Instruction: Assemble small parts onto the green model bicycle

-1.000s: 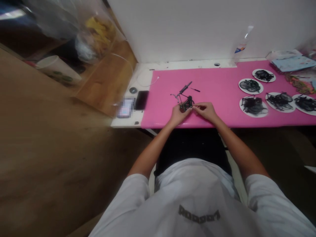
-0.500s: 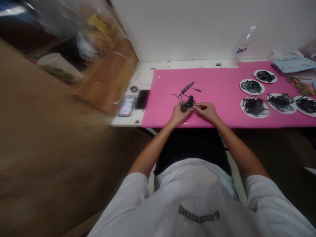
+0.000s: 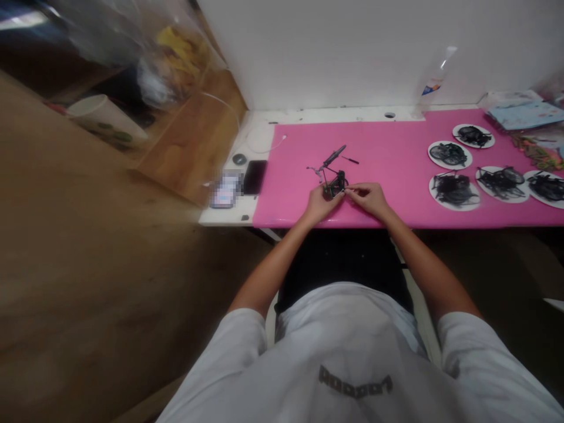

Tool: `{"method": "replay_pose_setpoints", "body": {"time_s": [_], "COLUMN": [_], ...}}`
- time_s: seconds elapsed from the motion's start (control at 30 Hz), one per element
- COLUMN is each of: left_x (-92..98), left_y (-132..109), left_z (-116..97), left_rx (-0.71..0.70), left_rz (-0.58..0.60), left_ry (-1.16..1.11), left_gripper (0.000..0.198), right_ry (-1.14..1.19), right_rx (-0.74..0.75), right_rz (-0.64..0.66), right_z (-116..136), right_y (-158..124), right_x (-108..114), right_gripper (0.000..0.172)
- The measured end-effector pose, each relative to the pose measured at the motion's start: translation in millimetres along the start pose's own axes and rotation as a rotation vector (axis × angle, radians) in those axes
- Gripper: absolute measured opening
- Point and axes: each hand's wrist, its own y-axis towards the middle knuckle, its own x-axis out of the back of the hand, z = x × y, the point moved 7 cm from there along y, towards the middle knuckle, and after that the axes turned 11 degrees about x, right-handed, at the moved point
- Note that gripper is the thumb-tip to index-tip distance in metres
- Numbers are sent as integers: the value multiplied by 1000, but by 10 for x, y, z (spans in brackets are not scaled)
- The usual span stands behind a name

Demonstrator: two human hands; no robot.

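A small black model bicycle (image 3: pixel 333 173) is tilted over the pink table cover, its front wheel and grey handlebar pointing away from me. My left hand (image 3: pixel 321 202) is closed around its rear part. From the other side, my right hand (image 3: pixel 368 198) pinches at the rear end of the bicycle with thumb and forefinger. Whatever small part lies between those fingertips is too small to make out. Just beyond the bicycle, a short black screwdriver-like rod (image 3: pixel 351 160) lies on the pink cover (image 3: pixel 379 141).
On the right stand several white plates (image 3: pixel 453 205) heaped with black parts. A clear bottle (image 3: pixel 434 82) and plastic packets (image 3: pixel 524 111) are behind them. Two phones, one a black phone (image 3: pixel 255 177), and a white cable (image 3: pixel 264 150) lie at the left.
Both hands stay at the bicycle's rear with almost no movement. Only a slight shift of the fingertips and bicycle shows.
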Motion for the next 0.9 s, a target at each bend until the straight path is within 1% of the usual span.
{"method": "replay_pose_setpoints", "body": {"time_s": [0.2,0.4,0.7,0.9], "left_x": [4,0,3,12], "left_y": [-4,-1,8,15], "left_z": [-15,-26,-6,-16], "left_rx": [-2,-1,25,36], "left_rz": [-4,6,0,1], "left_ry": [12,18,-36,-31], "left_gripper": [42,42,37,34], "right_ry": [-20,-57,-186,-188], "right_rx": [-7,30,191,195], "right_rz": [-5,-16,-3,29], "right_z": [-22,10,272,289], "right_y": [0,15,-39,-34], "right_x": [7,22,2,-14], "right_gripper": [47,44,37,36]}}
